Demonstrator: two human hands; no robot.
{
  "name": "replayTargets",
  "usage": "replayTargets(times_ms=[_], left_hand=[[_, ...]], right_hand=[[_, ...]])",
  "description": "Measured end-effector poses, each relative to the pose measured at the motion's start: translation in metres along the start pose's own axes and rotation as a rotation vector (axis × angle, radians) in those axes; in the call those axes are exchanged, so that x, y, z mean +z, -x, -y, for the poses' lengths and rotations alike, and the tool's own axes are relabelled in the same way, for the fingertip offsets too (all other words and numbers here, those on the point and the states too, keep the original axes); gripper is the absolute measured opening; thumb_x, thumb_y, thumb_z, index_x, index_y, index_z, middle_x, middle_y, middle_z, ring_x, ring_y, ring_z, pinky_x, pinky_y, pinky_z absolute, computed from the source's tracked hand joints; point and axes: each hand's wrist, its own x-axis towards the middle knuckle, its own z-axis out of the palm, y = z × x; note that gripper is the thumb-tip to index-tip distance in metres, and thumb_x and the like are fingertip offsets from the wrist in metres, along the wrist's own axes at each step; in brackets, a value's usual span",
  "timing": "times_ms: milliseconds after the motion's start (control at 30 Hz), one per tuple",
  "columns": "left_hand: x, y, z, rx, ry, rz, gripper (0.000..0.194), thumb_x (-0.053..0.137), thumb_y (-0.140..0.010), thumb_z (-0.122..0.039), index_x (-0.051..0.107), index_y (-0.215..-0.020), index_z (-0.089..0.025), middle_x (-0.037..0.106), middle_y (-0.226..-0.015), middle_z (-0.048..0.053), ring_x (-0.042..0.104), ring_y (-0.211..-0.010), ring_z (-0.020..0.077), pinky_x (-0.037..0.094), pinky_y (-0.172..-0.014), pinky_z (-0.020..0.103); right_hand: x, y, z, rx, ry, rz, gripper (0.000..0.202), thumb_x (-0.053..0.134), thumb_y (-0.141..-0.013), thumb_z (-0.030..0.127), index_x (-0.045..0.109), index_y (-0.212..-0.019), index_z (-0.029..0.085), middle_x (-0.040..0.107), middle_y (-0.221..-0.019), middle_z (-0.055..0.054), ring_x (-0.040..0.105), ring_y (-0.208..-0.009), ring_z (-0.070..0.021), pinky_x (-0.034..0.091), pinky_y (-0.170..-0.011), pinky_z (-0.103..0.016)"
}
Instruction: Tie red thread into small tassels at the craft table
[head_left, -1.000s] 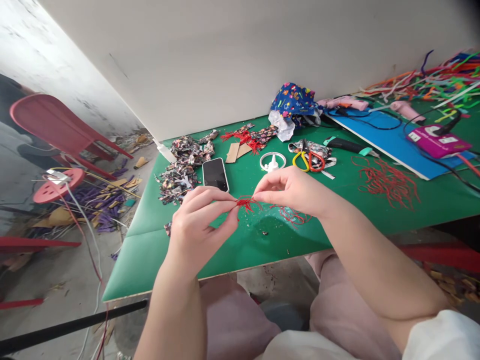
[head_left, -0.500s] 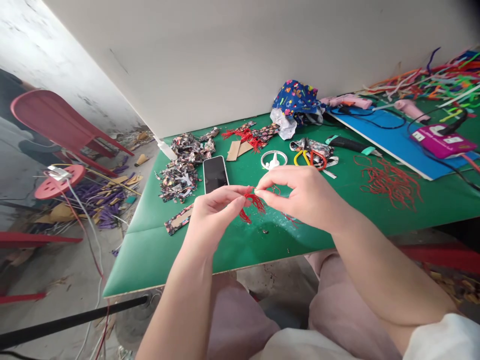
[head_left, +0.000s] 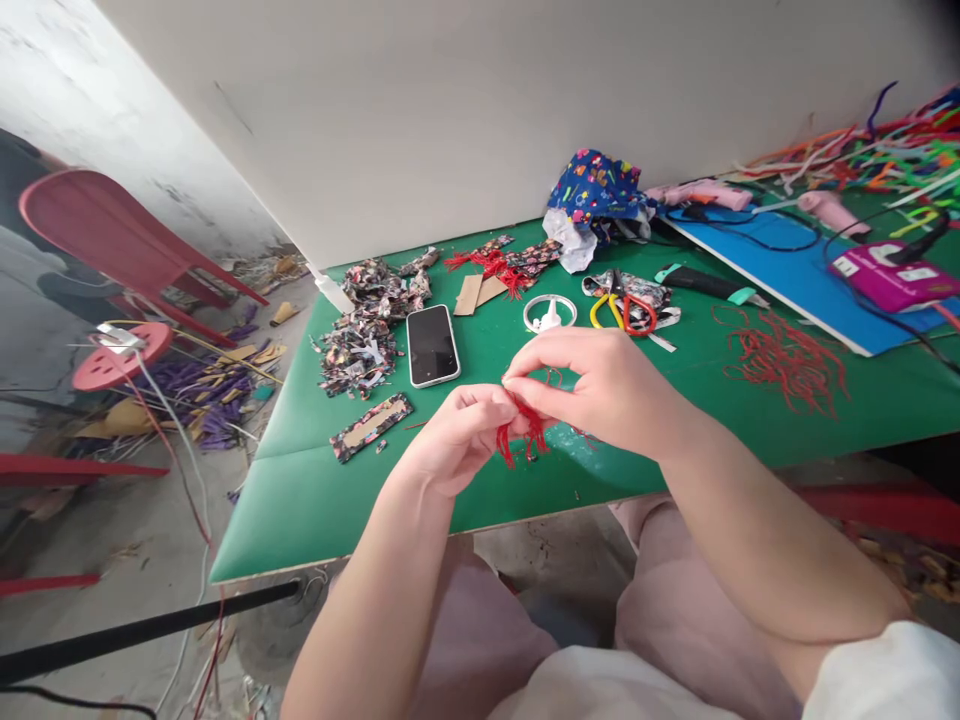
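Both of my hands meet above the green table (head_left: 300, 500), pinching a red thread tassel (head_left: 531, 428) between them. My left hand (head_left: 472, 425) is closed on the tassel from the left, its strands hanging below the fingers. Thumb and forefinger of my right hand (head_left: 581, 380) pinch at the tassel's upper end; the exact spot is hidden by the fingers. Left of my hands lies a floral fabric strip (head_left: 371, 427) with a tan card piece on it. Behind them are a phone (head_left: 433, 345) and a white ring-shaped object (head_left: 550, 314).
Farther back lie a floral scrap pile (head_left: 360, 340), red-tasselled floral pieces (head_left: 502, 262), scissors (head_left: 624, 313), a green-and-black cutter (head_left: 705, 283) and loose red threads (head_left: 787, 355). A blue board (head_left: 750, 260) bears a purple power box (head_left: 892, 275). A red chair (head_left: 112, 220) stands left.
My left hand has shifted right and curled its fingers further round the tassel. My right hand has stayed almost in place. The phone is now uncovered.
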Motion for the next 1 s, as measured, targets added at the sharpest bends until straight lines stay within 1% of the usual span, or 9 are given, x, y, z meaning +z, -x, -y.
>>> replayTargets(times_ms=[100,167,300,400,567,767,833,900,1000], left_hand=[[0.001,-0.003,0.003,0.008,0.02,0.03,0.014,0.064,-0.067,-0.024,0.067,-0.059,-0.013,0.063,-0.057,0.0,0.057,-0.055,0.0096,0.047,-0.064,0.024],[0.003,-0.005,0.005,0.023,0.034,0.029,0.013,0.063,-0.069,-0.022,0.067,-0.06,-0.013,0.064,-0.058,0.0,0.058,-0.056,0.0097,0.047,-0.065,0.024],[0.008,-0.008,0.006,0.052,0.048,-0.057,0.01,0.066,-0.067,-0.021,0.068,-0.061,-0.013,0.064,-0.058,-0.001,0.058,-0.055,0.0086,0.044,-0.06,0.02],[0.009,-0.01,0.007,0.063,0.025,-0.121,0.011,0.068,-0.066,-0.023,0.068,-0.064,-0.013,0.066,-0.059,0.001,0.059,-0.055,0.009,0.044,-0.061,0.021],[0.006,-0.013,0.011,0.066,-0.014,-0.142,0.012,0.068,-0.067,-0.025,0.07,-0.066,-0.013,0.069,-0.063,0.002,0.061,-0.059,0.0112,0.045,-0.064,0.023],[0.004,-0.016,0.012,0.114,-0.087,-0.199,0.015,0.068,-0.069,-0.028,0.07,-0.068,-0.014,0.069,-0.065,0.002,0.062,-0.064,0.0115,0.046,-0.073,0.025],[0.005,-0.016,0.013,0.124,-0.097,-0.2,0.015,0.069,-0.069,-0.029,0.071,-0.07,-0.014,0.07,-0.068,0.003,0.063,-0.067,0.0125,0.046,-0.077,0.027],[0.005,-0.017,0.013,0.114,-0.087,-0.193,0.016,0.07,-0.068,-0.03,0.071,-0.071,-0.015,0.071,-0.072,0.004,0.065,-0.073,0.0149,0.046,-0.081,0.029],[0.005,-0.017,0.013,0.089,-0.066,-0.19,0.015,0.071,-0.067,-0.029,0.071,-0.07,-0.015,0.072,-0.074,0.005,0.066,-0.077,0.0165,0.047,-0.08,0.029]], right_hand=[[0.0,0.0,0.0,0.006,-0.011,-0.017,0.009,0.057,-0.078,0.015,0.065,-0.074,0.017,0.067,-0.074,0.001,0.058,-0.071,-0.0111,0.043,-0.067,-0.023],[0.001,0.0,-0.001,0.008,-0.02,-0.03,0.009,0.057,-0.078,0.015,0.065,-0.074,0.017,0.067,-0.074,0.001,0.058,-0.07,-0.0109,0.043,-0.066,-0.022],[0.002,0.0,-0.002,0.013,-0.037,-0.054,0.009,0.056,-0.078,0.015,0.064,-0.074,0.017,0.066,-0.074,0.001,0.058,-0.07,-0.0105,0.043,-0.066,-0.022],[0.002,-0.001,-0.004,0.033,-0.055,-0.086,0.01,0.056,-0.079,0.016,0.064,-0.073,0.017,0.066,-0.074,0.001,0.058,-0.07,-0.0106,0.043,-0.066,-0.022],[-0.001,-0.002,-0.004,0.074,-0.062,-0.121,0.009,0.056,-0.079,0.017,0.063,-0.074,0.017,0.066,-0.074,0.0,0.059,-0.07,-0.0113,0.045,-0.067,-0.023],[0.002,-0.001,-0.005,0.058,-0.027,-0.159,0.01,0.055,-0.078,0.015,0.063,-0.071,0.017,0.065,-0.073,0.0,0.059,-0.071,-0.0121,0.045,-0.069,-0.025],[0.003,-0.002,-0.009,0.114,-0.086,-0.17,0.009,0.056,-0.077,0.018,0.063,-0.072,0.017,0.065,-0.073,0.0,0.059,-0.068,-0.0118,0.046,-0.065,-0.025],[0.004,-0.002,-0.015,0.202,-0.208,-0.179,0.008,0.057,-0.077,0.021,0.063,-0.074,0.016,0.066,-0.073,-0.001,0.06,-0.065,-0.0115,0.048,-0.06,-0.024],[0.005,-0.004,-0.025,0.321,-0.419,-0.208,0.01,0.058,-0.077,0.025,0.06,-0.074,0.016,0.066,-0.072,-0.002,0.062,-0.065,-0.0122,0.051,-0.058,-0.025]])
